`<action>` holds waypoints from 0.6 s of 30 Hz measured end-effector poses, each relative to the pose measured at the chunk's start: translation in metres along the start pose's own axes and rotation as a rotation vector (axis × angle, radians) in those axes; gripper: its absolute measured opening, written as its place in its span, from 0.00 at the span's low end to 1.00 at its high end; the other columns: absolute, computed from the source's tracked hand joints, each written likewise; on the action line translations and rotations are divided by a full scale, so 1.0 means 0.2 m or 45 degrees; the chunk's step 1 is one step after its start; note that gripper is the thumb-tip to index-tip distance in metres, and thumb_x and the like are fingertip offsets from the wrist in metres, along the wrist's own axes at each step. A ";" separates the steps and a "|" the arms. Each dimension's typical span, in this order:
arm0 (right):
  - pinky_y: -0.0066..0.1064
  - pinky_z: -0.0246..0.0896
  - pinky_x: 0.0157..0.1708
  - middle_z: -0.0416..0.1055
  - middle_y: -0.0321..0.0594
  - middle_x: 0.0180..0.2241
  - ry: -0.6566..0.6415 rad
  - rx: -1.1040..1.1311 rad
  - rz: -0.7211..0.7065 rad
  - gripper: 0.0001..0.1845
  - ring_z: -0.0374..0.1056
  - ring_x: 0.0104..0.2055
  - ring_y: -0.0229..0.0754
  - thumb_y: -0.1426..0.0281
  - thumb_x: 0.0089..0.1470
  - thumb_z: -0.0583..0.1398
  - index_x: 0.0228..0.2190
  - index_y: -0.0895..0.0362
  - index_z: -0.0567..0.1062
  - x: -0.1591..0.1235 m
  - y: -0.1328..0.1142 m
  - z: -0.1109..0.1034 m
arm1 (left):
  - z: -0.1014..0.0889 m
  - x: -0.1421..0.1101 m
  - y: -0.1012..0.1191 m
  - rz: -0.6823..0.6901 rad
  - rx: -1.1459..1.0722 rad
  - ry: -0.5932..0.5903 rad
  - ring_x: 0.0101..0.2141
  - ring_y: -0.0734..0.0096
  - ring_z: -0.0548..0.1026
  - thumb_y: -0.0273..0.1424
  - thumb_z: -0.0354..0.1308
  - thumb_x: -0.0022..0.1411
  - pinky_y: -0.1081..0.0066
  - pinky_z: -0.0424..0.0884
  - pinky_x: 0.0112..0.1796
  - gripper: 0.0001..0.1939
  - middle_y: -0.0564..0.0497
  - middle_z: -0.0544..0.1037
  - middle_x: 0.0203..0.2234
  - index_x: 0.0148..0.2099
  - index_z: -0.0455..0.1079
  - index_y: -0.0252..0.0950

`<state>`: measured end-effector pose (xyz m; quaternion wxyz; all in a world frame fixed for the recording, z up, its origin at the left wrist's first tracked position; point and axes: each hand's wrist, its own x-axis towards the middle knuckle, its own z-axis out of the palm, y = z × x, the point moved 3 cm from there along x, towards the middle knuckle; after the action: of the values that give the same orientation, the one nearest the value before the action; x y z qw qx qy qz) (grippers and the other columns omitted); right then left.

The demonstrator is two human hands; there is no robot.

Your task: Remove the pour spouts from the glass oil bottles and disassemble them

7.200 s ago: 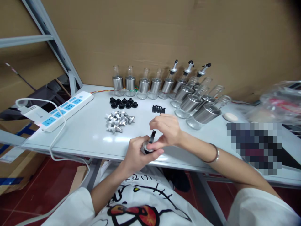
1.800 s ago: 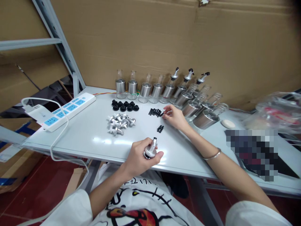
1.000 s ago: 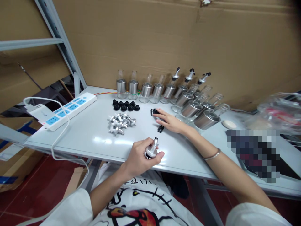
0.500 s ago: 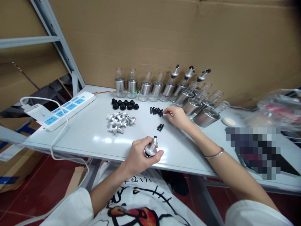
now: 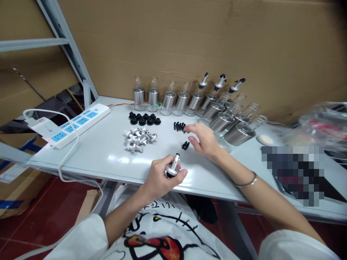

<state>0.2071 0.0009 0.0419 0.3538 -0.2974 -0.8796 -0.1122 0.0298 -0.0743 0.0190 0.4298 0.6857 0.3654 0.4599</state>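
My left hand (image 5: 162, 177) is closed around a bottle pourer (image 5: 172, 168), a silver spout with a black tip and a black base, tilted over the table's front edge. My right hand (image 5: 203, 140) reaches over the table with thumb and fingers apart. Its fingertips are at the right end of a row of small black plastic pieces (image 5: 179, 126), partly covering it. A cluster of smaller black parts (image 5: 185, 145) lies just left of the thumb. Silver pourer spouts (image 5: 138, 139) lie heaped to the left, with black stoppers (image 5: 145, 119) behind them.
Glass bottles with steel sleeves (image 5: 169, 99) stand along the back and right; three carry pourers (image 5: 220, 82). At left lies a white power strip (image 5: 81, 124) with a cable. A white oval object (image 5: 265, 139) and plastic bags (image 5: 322, 126) are at right.
My right hand has opened, its thumb dropping away from the fingers, and has shifted slightly left over the black pieces. My left hand keeps the pourer, turned a little.
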 end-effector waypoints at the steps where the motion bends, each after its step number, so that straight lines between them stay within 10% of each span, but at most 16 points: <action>1: 0.36 0.63 0.36 0.73 0.47 0.37 0.010 0.012 -0.134 0.15 0.69 0.38 0.44 0.65 0.64 0.46 0.45 0.57 0.68 0.01 -0.05 0.00 | 0.00 0.00 0.00 0.004 -0.005 -0.007 0.17 0.81 0.60 0.35 0.57 0.56 0.77 0.62 0.24 0.10 0.59 0.66 0.18 0.27 0.62 0.36; 6: 0.33 0.61 0.31 0.73 0.47 0.37 0.012 0.070 -0.472 0.16 0.68 0.35 0.42 0.65 0.66 0.45 0.45 0.58 0.66 0.02 -0.23 0.02 | -0.01 0.00 -0.01 0.094 -0.029 -0.048 0.18 0.78 0.61 0.41 0.52 0.57 0.75 0.60 0.23 0.15 0.57 0.65 0.17 0.27 0.63 0.36; 18: 0.29 0.55 0.24 0.67 0.38 0.23 0.118 0.090 -0.495 0.14 0.60 0.25 0.38 0.71 0.65 0.47 0.29 0.55 0.67 0.02 -0.27 0.00 | 0.00 -0.01 -0.03 0.118 0.039 -0.096 0.17 0.76 0.63 0.46 0.45 0.63 0.73 0.60 0.22 0.23 0.54 0.65 0.13 0.23 0.60 0.36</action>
<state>0.1713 -0.0409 0.0457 0.3758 -0.1039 -0.9067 -0.1608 0.0285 -0.0731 0.0126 0.4110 0.7252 0.3237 0.4476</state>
